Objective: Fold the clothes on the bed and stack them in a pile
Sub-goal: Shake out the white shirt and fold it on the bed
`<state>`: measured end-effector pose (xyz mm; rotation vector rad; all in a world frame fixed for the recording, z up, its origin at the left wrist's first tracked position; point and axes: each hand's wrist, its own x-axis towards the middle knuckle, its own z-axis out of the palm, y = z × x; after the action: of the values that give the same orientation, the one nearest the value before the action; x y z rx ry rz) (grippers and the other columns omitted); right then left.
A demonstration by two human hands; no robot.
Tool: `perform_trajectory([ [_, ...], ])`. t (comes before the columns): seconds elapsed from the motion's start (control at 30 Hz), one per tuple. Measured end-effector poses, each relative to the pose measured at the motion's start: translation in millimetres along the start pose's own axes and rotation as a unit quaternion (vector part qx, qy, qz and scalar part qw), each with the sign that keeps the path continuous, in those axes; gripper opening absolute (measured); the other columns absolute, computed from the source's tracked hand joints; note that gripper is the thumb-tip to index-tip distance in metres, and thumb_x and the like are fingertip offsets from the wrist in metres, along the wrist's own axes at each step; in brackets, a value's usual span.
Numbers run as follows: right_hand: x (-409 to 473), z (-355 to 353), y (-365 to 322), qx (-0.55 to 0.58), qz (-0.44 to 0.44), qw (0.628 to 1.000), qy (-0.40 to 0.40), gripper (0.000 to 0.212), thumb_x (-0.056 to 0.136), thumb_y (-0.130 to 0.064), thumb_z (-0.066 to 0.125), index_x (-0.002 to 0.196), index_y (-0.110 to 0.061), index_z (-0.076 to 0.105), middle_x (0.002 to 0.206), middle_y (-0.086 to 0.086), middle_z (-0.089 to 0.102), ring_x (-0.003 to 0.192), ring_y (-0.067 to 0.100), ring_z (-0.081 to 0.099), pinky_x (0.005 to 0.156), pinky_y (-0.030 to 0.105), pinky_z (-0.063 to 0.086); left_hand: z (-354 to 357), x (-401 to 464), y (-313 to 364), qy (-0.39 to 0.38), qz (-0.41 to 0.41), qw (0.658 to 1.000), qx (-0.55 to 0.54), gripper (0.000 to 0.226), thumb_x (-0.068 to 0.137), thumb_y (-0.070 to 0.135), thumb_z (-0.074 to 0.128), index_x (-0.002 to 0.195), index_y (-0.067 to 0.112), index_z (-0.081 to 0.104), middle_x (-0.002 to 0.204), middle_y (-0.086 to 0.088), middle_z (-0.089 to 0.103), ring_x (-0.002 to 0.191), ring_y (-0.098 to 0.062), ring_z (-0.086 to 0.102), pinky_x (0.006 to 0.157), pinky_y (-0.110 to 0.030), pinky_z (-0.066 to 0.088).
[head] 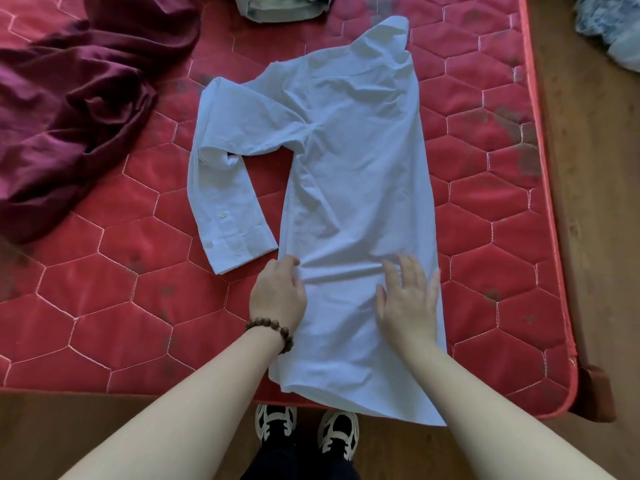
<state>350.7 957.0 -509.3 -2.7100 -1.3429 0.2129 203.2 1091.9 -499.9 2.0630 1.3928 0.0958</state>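
We have the white shirt point(349, 188) lying lengthwise on the red quilted bed point(114, 306), folded in half along its length, collar at the far end and hem hanging just over the near edge of the bed. One long sleeve point(225, 202) sticks out from the shirt's left side, bent at the elbow, cuff lying just beside the shirt's left edge. Our left hand point(278, 297) sits at that left edge near the hem, fingers curled and apparently pinching the cloth, though the grip itself is partly hidden. Our right hand point(408, 303) lies flat on the shirt's lower body, fingers spread and straight, pressing it down. Judgement: thin woven cotton, light, limp, no stiffness of its own; it wrinkles readily (creases already show across the body) and will likely slide a little on the quilted cover. Best taken by pinching edges or corners, hem or cuff, with the other palm pinning the body. The sleeve looks to need folding onto the body next. A maroon garment point(76, 116) lies crumpled well to the shirt's left; a grey garment point(280, 8) lies beyond the collar.
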Motion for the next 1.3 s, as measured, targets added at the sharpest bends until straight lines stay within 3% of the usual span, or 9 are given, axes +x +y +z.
perform_trajectory([
  [0.23,41,15,-1,-0.024,-0.023,0.983,-0.178,0.062,0.098,-0.055,0.021,0.15,-0.037,-0.008,0.16,-0.003,-0.016,0.146,0.016,-0.019,0.116,0.05,-0.011,-2,40,6,0.04,-0.063,0.994,-0.081,0.021,0.095,0.003,0.044,0.104,0.012,0.062,0.093,-0.005,0.063,0.09,-0.025,0.06,0.069,-0.028,0.04],
  [0.43,46,1,-11,0.021,-0.006,0.995,-0.095,0.053,0.099,-0.038,0.039,0.149,-0.022,0.031,0.159,0.005,0.021,0.147,0.023,0.012,0.116,0.054,0.0,-4,33,20,0.065,0.038,0.994,0.079,0.041,0.081,-0.008,0.05,0.119,0.006,0.058,0.121,-0.014,0.054,0.106,-0.031,0.053,0.09,-0.036,0.045],
  [0.57,72,-1,-14,0.019,-0.067,0.993,-0.091,0.054,0.099,-0.025,0.043,0.15,-0.018,0.027,0.16,0.003,0.013,0.149,0.024,0.005,0.116,0.054,0.003,10,49,39,-0.028,0.232,0.964,0.13,0.051,0.088,-0.003,0.045,0.138,0.0,0.044,0.15,-0.022,0.033,0.142,-0.035,0.028,0.118,-0.042,0.016],
  [0.67,99,11,-21,0.012,-0.09,0.989,-0.114,0.06,0.101,-0.031,0.036,0.152,-0.024,0.007,0.159,-0.003,-0.006,0.148,0.019,-0.009,0.117,0.052,-0.004,22,90,43,-0.084,0.195,0.956,0.203,0.057,0.101,0.025,0.027,0.152,0.008,0.006,0.161,-0.01,-0.004,0.148,-0.024,-0.008,0.117,-0.035,-0.011],
  [0.77,113,23,-22,-0.019,-0.088,0.989,-0.116,0.06,0.1,-0.041,0.034,0.15,-0.026,0.005,0.157,-0.002,-0.006,0.148,0.022,0.0,0.118,0.048,-0.004,22,121,27,-0.09,0.138,0.949,0.268,0.068,0.099,0.048,0.022,0.152,0.017,-0.007,0.16,-0.001,-0.014,0.147,-0.016,-0.013,0.119,-0.041,-0.007],
  [0.9,132,17,-38,-0.007,-0.053,0.998,0.027,0.043,0.086,-0.034,0.041,0.116,-0.014,0.066,0.121,0.012,0.062,0.11,0.033,0.061,0.095,0.051,0.044,8,131,26,-0.016,0.181,0.947,0.266,0.052,0.092,0.033,0.045,0.14,0.015,0.043,0.148,-0.005,0.041,0.137,-0.024,0.035,0.11,-0.046,0.023],
  [1.0,177,12,-53,-0.005,-0.035,0.998,0.049,0.046,0.086,-0.032,0.041,0.126,-0.015,0.057,0.132,0.012,0.054,0.121,0.032,0.052,0.104,0.053,0.034,4,162,43,0.027,0.269,0.931,0.247,0.051,0.085,0.029,0.054,0.133,0.012,0.053,0.141,-0.008,0.05,0.133,-0.026,0.043,0.112,-0.048,0.029],
  [1.13,212,20,-54,-0.037,-0.015,0.994,-0.106,0.061,0.1,-0.044,0.028,0.152,-0.029,0.0,0.162,0.001,-0.004,0.148,0.02,-0.009,0.117,0.055,-0.005,-7,214,41,-0.092,0.228,0.924,0.292,0.061,0.101,0.042,0.019,0.153,0.018,-0.001,0.161,-0.004,-0.009,0.148,-0.021,-0.012,0.115,-0.045,-0.015],
  [1.3,229,7,-83,-0.015,0.038,0.999,-0.01,0.051,0.089,-0.039,0.049,0.133,-0.014,0.054,0.138,0.015,0.05,0.129,0.034,0.044,0.109,0.061,0.025,-49,221,15,0.049,0.307,0.93,0.195,0.062,0.083,0.016,0.053,0.143,0.014,0.039,0.153,-0.011,0.033,0.143,-0.024,0.029,0.117,-0.046,0.017],
])
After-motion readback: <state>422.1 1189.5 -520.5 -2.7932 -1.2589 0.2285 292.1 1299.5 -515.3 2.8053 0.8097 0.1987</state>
